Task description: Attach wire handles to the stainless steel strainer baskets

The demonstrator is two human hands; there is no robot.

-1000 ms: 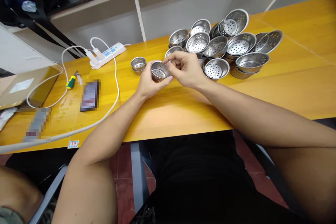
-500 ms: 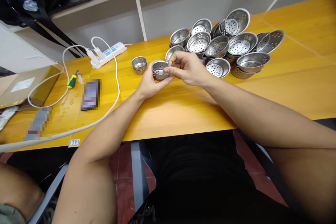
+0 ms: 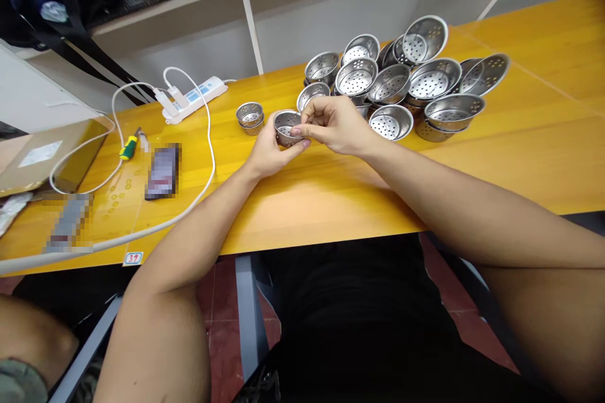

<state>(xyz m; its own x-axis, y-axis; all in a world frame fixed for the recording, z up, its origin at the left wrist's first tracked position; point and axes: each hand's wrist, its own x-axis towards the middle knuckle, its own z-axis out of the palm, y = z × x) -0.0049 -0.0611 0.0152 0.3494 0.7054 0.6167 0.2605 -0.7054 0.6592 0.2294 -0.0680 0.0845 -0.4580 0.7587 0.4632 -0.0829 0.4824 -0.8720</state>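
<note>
Over the table, my left hand (image 3: 268,150) curls round a small perforated metal strainer basket (image 3: 285,127), its thumb along the near side. The open top of the basket faces up. My right hand (image 3: 334,126) is at its right rim, fingers bent and thumb pressed over the edge, pinching there. Whatever lies behind those right fingertips is hidden. Left of my hands stands a short stack of small strainer baskets (image 3: 249,114). Just behind my right hand is another strainer basket (image 3: 312,94), partly covered by the hand.
A crowded group of larger perforated metal baskets (image 3: 435,79) fills the table's right back. To the left are a white power strip (image 3: 195,101) with cables, a green-yellow screwdriver (image 3: 128,148), blurred phone-like objects (image 3: 162,170) and a cardboard box (image 3: 51,151). Another person's leg (image 3: 35,334) shows lower left.
My right thumb has shifted slightly left over the rim of the strainer basket. My left hand keeps its hold, and the other baskets stay put.
</note>
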